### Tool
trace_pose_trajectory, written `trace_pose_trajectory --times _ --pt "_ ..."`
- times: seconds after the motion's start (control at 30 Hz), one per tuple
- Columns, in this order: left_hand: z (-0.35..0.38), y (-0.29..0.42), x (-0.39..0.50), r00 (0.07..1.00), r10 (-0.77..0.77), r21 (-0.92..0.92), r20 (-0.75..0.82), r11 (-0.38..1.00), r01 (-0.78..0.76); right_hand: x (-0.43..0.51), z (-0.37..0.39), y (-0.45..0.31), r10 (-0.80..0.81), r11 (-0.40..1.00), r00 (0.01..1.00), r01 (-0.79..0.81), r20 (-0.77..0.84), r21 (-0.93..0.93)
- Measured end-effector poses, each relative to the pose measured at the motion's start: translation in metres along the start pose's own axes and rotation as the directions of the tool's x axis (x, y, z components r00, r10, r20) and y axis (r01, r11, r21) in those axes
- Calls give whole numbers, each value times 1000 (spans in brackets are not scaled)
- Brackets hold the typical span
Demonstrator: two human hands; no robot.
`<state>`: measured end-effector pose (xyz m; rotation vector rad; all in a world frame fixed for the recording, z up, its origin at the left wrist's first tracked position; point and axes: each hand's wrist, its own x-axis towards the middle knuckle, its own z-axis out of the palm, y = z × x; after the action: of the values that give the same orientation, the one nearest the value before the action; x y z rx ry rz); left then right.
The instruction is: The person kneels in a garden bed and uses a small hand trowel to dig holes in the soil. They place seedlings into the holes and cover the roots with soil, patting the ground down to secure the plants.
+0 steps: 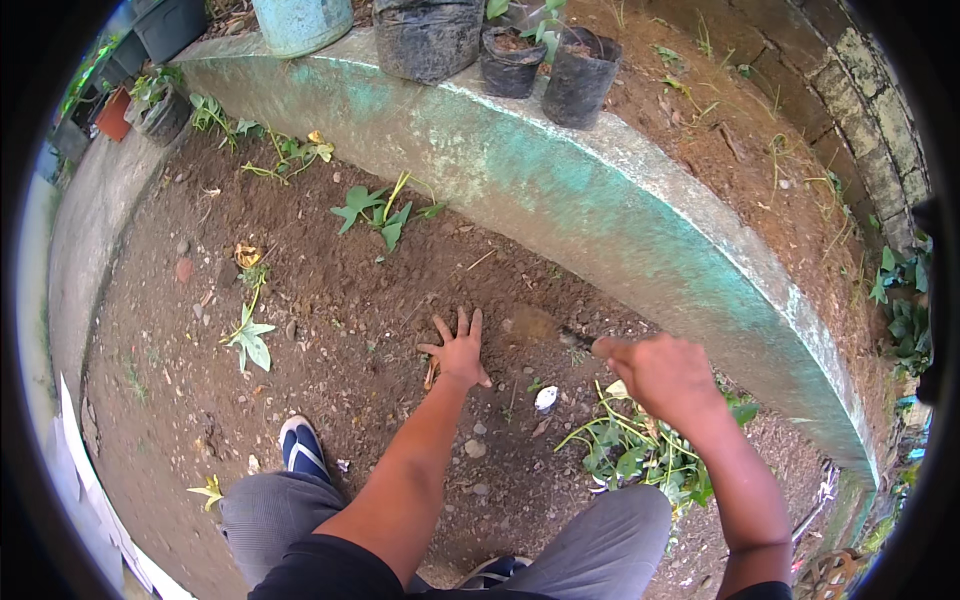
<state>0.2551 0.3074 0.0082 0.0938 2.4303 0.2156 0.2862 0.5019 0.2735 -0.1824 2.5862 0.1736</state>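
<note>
My left hand (459,354) is pressed on the brown soil (352,330), palm down with its fingers spread. A curled dry leaf (431,373) lies against its edge. In my right hand (664,375) is a small hand tool with a dark shaft (576,339). Its brownish working end, blurred, points left over the soil beside my left hand; whether it touches the ground I cannot tell. Below my right hand lies a heap of cut leafy vines (637,454). A white object (546,397) sits on the soil between my forearms.
A low concrete wall (525,172) with worn green paint curves behind the bed. Black plant bags (581,79) and a light blue bucket (304,26) stand on it. Vine cuttings (386,214) are planted along its base. Another leafy cutting (251,337) stands left. My sandalled foot (304,450) is below.
</note>
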Motion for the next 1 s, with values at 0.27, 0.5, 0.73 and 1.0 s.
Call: trace_pose_trajectory --times 0.27,0.5,0.73,1.0 --pt "-1 2 -4 1000 -1 18 29 1000 0 93 100 18 70 954 989 -105 131 282" --pt "-4 2 0 1000 -10 21 -8 1000 10 76 126 65 150 656 854 -463 499 596" --pt "-2 2 -1 1000 -27 15 -16 1000 27 39 115 2 74 938 993 -37 -96 345" --pt "-1 3 2 1000 -30 12 -1 999 30 31 46 -49 175 969 980 -188 92 162"
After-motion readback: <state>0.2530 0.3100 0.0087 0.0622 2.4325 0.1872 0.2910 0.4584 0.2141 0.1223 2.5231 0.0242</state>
